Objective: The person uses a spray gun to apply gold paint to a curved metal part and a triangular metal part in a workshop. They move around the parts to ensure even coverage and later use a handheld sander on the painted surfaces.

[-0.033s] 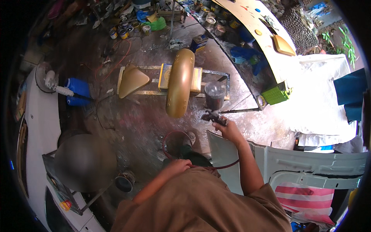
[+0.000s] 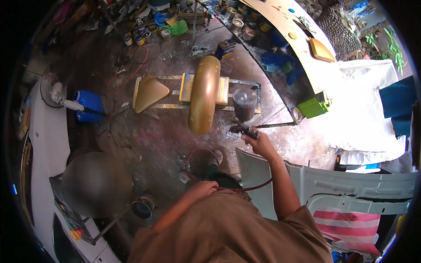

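Observation:
My right hand is wrapped round the grip of a dark spray gun with a clear cup on top. The gun is to the right of a curved gold fender and apart from it. Under the fender stands a yellow and white tin on a low metal frame. A gold triangular side panel lies on the frame's left end. Held against my waist, my left hand is closed on a red hose, which loops down toward the floor.
A pale car panel lies on the right, near a green crate. Paint cans crowd the far side. To the left are a blue jerrycan, a fan and an open can.
The spray gun and its cup have shifted very slightly away from me. My left hand, the fender and the side panel stay put.

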`<act>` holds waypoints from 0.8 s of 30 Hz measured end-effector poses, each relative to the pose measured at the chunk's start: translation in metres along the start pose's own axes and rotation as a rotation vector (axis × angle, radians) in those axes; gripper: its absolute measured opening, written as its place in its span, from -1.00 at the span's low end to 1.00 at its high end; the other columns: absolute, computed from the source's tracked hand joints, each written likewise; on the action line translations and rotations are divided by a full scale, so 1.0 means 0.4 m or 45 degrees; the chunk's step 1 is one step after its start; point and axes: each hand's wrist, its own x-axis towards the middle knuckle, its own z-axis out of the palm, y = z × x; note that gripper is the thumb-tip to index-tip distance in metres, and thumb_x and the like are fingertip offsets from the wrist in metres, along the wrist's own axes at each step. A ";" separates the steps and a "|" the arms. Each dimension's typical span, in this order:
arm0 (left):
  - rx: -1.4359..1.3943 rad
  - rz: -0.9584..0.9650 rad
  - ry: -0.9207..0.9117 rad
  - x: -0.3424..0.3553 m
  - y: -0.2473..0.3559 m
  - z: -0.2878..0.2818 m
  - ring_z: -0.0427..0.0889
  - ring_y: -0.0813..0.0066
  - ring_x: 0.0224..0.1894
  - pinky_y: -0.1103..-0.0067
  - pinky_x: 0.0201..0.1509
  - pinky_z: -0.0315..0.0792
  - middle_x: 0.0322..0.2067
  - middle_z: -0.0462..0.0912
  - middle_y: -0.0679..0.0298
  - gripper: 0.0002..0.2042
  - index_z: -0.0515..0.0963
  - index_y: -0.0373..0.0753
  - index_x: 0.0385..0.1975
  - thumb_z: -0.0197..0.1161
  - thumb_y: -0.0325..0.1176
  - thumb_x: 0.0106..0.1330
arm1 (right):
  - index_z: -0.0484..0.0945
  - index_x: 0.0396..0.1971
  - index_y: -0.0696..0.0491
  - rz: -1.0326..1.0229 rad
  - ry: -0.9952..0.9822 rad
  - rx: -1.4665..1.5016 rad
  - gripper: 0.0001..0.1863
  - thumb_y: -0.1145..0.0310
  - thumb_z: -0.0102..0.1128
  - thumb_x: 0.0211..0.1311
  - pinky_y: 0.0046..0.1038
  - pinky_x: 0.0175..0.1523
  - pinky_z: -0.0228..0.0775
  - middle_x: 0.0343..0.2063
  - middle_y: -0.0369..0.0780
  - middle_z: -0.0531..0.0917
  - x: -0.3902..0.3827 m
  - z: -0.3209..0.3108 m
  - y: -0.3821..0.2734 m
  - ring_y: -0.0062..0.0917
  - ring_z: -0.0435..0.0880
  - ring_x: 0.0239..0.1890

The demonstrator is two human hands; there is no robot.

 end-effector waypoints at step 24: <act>-0.370 0.096 0.226 0.129 0.200 -0.055 0.69 0.02 -0.11 0.22 -0.05 0.50 -0.22 0.71 0.04 -0.74 0.60 -0.20 -0.09 0.26 -0.19 0.35 | 0.55 -0.05 0.10 -0.210 -0.106 -0.310 -0.66 0.11 0.17 0.47 -0.58 -0.71 0.20 -0.55 -0.27 0.61 0.257 -0.199 -0.437 -0.71 0.41 -0.78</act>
